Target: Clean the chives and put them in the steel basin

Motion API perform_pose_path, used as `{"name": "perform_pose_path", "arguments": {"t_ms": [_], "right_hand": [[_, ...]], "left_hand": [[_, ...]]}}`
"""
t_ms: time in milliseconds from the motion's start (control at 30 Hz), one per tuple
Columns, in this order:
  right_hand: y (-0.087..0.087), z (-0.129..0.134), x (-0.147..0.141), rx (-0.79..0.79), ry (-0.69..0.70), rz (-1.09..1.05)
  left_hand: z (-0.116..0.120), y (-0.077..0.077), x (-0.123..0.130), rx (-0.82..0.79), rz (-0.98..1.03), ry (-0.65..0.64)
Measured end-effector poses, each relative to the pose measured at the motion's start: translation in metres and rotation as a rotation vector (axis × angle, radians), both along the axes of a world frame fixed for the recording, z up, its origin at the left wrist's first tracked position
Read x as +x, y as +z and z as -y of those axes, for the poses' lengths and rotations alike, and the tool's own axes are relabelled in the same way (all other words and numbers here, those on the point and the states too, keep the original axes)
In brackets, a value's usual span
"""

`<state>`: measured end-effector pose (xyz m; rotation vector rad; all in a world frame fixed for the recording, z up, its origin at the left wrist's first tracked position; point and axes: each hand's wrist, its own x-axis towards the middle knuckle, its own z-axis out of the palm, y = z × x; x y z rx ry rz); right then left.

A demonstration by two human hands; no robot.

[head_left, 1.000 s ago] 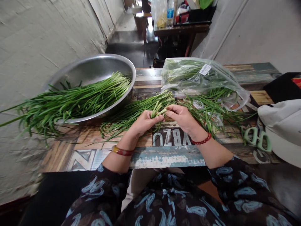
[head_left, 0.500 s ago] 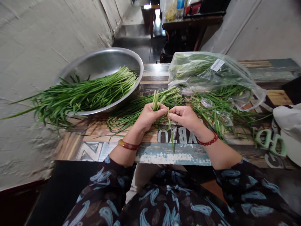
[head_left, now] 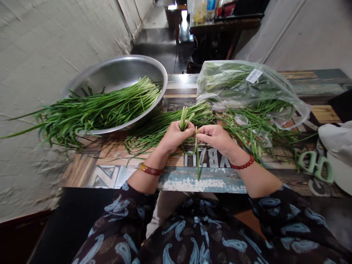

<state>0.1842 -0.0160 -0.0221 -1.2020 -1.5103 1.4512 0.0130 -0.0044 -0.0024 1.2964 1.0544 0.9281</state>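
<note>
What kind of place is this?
Possibly a small eatery's prep area: a large metal basin heaped with green stalks, a plastic bag of more greens, and a second table behind.

In our left hand [head_left: 178, 135] we held a small bunch of green stalks [head_left: 183, 119], pale ends up, while our right hand [head_left: 213, 137] pinched a single stalk [head_left: 197, 161] that hung down over the table [head_left: 203, 181]. Behind our left hand lay a loose pile of greens [head_left: 154, 128]. Beyond it stood the metal basin [head_left: 132, 60] — long greens [head_left: 110, 108] spilled over its rim. On our right we had a clear plastic bag [head_left: 242, 82] of greens, scattered trimmings [head_left: 255, 135] and green-handled scissors [head_left: 316, 165] — beside a pale cap [head_left: 339, 154].
</note>
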Motion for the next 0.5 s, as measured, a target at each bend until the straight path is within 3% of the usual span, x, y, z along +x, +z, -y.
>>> {"name": "perform_pose_path", "arguments": {"t_ms": [500], "right_hand": [[-0.005,-0.0006,0.002,0.027,0.04,0.007]], "left_hand": [[0.0003,0.0042,-0.0005,-0.044,0.0,-0.002]]}}
